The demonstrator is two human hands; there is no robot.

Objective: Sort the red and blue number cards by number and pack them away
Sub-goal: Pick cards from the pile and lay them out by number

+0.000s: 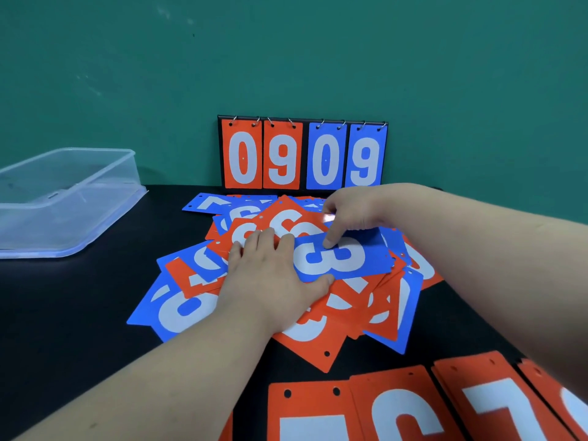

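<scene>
Atop card pile (pixel 191 307) | left hand (pixel 270 278), right hand (pixel 353 211) touch blue 3 card (pixel 356 259)

- Wall (pixel 318 43): teal-green, fills the whole top half, with a few pale scuff marks up in the left corner.
- Table (pixel 63 313): plain black top that runs right back to the wall.
- Black backing board (pixel 304 154): stands upright at the far edge of the table, right up against the wall.
- Metal rings (pixel 321 123): small silver loops in a row along the board's top edge.
- Clear plastic box (pixel 63 173): on the left side of the table, see-through, rounded corners.
- Clear flat piece (pixel 95 246): sits under the box and sticks out wider all round. Looks like its lid, can't say for sure.
</scene>
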